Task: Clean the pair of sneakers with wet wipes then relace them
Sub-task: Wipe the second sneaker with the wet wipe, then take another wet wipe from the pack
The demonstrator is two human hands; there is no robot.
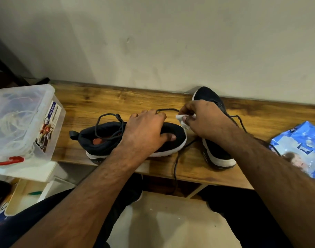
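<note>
The near sneaker is lying on the wooden bench with its long axis running left to right, its heel tab pointing left and its white-edged toe pointing right. Its dark laces are hanging loose over the open collar, and an orange insole patch is showing inside. The left hand is pressing down over the forefoot, fingers curled over the far side and thumb wrapping the near side, gripping the shoe. Just off the toe, the right hand is pinching a small crumpled white wet wipe between thumb and fingertips, holding it at the toe's white rim; whether the wipe is touching the rubber cannot be told.

The second sneaker is sitting just to the right, largely hidden behind the right hand, its long axis running from the wall toward the bench's front edge. Its toe is pointing at the wall and its heel is sitting at the front edge. One of its laces is trailing over the bench edge.

A blue pack of wet wipes is lying at the bench's right end. At the left, a clear plastic storage box with a red latch is standing beside the bench.
</note>
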